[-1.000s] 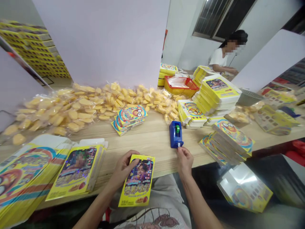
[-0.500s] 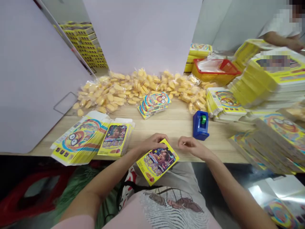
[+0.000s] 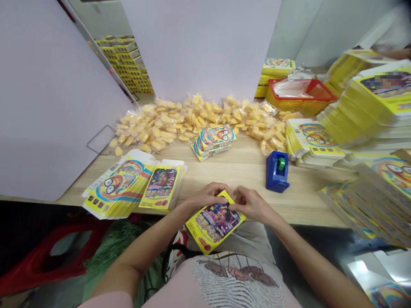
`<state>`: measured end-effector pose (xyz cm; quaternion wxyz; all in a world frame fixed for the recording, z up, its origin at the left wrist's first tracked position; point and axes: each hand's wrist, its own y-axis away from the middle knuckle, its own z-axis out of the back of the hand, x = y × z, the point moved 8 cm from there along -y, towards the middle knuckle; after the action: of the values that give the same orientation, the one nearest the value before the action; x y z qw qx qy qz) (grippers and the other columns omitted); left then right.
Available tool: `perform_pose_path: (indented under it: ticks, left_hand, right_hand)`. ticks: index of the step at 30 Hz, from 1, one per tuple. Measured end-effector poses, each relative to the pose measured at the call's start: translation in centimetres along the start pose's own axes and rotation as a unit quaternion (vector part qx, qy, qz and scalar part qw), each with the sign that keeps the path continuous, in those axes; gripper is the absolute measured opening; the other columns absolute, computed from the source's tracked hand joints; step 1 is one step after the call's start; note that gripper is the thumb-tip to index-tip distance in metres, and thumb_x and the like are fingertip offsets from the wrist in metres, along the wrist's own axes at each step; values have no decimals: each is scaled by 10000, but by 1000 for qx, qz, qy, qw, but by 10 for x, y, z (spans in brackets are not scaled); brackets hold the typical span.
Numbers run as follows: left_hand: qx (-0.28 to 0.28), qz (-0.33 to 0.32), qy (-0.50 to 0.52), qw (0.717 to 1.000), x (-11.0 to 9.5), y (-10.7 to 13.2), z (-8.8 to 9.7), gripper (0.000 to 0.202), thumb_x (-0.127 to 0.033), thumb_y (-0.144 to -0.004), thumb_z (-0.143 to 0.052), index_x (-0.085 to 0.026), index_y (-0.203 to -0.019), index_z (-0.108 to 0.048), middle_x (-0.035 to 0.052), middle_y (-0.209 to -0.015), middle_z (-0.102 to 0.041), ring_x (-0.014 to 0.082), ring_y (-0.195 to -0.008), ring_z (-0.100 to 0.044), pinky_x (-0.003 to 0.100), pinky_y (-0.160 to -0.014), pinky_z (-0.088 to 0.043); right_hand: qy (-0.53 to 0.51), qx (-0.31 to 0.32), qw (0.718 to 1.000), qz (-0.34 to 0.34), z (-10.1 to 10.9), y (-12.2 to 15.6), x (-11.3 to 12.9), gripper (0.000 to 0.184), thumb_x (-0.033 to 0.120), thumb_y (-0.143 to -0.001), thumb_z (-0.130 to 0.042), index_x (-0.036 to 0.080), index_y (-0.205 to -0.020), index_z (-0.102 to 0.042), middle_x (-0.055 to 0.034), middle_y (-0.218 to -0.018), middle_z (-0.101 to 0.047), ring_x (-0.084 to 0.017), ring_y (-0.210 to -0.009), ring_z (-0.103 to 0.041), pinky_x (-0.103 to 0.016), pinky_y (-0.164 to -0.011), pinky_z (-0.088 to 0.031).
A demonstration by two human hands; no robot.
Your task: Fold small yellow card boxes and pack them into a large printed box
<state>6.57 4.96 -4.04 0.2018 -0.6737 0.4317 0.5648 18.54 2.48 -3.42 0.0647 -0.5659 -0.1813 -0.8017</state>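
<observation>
A flat yellow printed box (image 3: 214, 223) rests tilted over my lap at the table's front edge. My left hand (image 3: 205, 197) grips its upper left end with curled fingers. On the box's top right end my right hand (image 3: 248, 202) presses with pinched fingers; what is between them is too small to see. A blue tape dispenser (image 3: 276, 172) with a green roll stands on the wooden table (image 3: 237, 169) just right of my hands.
Stacks of flat yellow cartons (image 3: 128, 186) lie at the left. A small pile of round-print cards (image 3: 214, 139) sits ahead, before a heap of bagged yellow snacks (image 3: 192, 122). Tall box stacks (image 3: 369, 107) and a red basket (image 3: 298, 95) fill the right. White partitions stand behind.
My right hand has come left from beside the dispenser onto the box's top end. The view has shifted slightly.
</observation>
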Motion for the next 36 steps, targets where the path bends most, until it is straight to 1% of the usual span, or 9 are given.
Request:
perform_pose_path:
  ticks: [5, 9, 15, 20, 22, 24, 26, 29, 36]
  left_hand:
    - [26, -30, 7, 999, -15, 7, -13, 357, -397, -703, -767, -127, -925, -692, 54, -852, -646, 161, -772, -568, 242, -698, -414]
    - [5, -26, 25, 999, -21, 18, -11, 341, -375, -709, -766, -125, -925, -684, 50, -845, -638, 155, -761, -571, 235, -688, -418]
    - [-125, -13, 136, 983, -17, 30, 21, 461, -330, -702, -771, -203, -1108, -592, 3, -813, -642, 136, -650, -602, 218, -610, -423]
    - [-117, -17, 147, 982, -2, 18, 23, 457, -415, -643, -773, -168, -1005, -647, 43, -868, -648, 169, -731, -621, 280, -705, -460]
    - [-202, -31, 58, 977, -10, 31, 43, 421, -509, -745, -664, -161, -980, -641, 59, -860, -641, 177, -712, -612, 306, -701, -464]
    - [-357, -63, -121, 924, -34, 69, 70, 400, -524, -841, -547, -170, -1015, -619, 83, -914, -640, 205, -786, -613, 340, -752, -470]
    - [-505, -71, -326, 796, -65, 120, 88, 403, -503, -843, -556, -179, -1078, -600, 119, -1061, -618, 261, -993, -574, 389, -897, -433]
    - [-565, 70, -503, 650, -71, 165, 109, 596, -563, -694, -681, -156, -1123, -608, 185, -1201, -554, 386, -1154, -475, 511, -987, -347]
    - [-563, 215, -504, 619, -31, 172, 129, 800, -441, -591, -739, -142, -1297, -511, 227, -1361, -465, 418, -1216, -446, 517, -996, -339]
  right_hand:
    - [-290, 155, 940, -88, -33, 2, -24, 436, 508, -610, -811, 126, -767, -671, -3, -665, -614, -125, -569, -519, -242, -569, -402]
    - [-355, 142, 915, -131, -40, -1, -41, 497, 552, -562, -824, 119, -771, -699, -26, -665, -639, -141, -565, -550, -271, -591, -447]
    - [-164, -44, 984, 60, 12, -2, 12, 501, 342, -732, -739, 256, -1218, -651, -115, -1241, -618, -243, -929, -639, -350, -749, -530]
    - [-53, 57, 987, 143, 7, -10, 61, 314, 249, -687, -764, 323, -992, -759, -106, -1263, -620, -309, -1055, -627, -420, -838, -545]
    - [-58, 92, 984, 144, 8, -22, 71, 279, 243, -645, -796, 319, -913, -773, -106, -1095, -699, -323, -996, -647, -444, -812, -559]
    - [-51, 90, 984, 144, 19, -37, 81, 303, 257, -605, -828, 296, -902, -774, -96, -948, -728, -318, -904, -663, -439, -765, -573]
    - [-50, 48, 988, 141, 41, -58, 90, 341, 322, -609, -834, 267, -939, -767, -89, -905, -728, -310, -875, -663, -428, -751, -576]
    - [-83, -34, 986, 141, 83, -103, 101, 402, 451, -688, -767, 233, -1024, -735, -93, -968, -720, -291, -893, -657, -417, -782, -558]
    - [31, -172, 981, 86, 139, -218, 82, 386, 555, -645, -682, 171, -684, -699, -108, -688, -682, -244, -599, -598, -371, -565, -473]
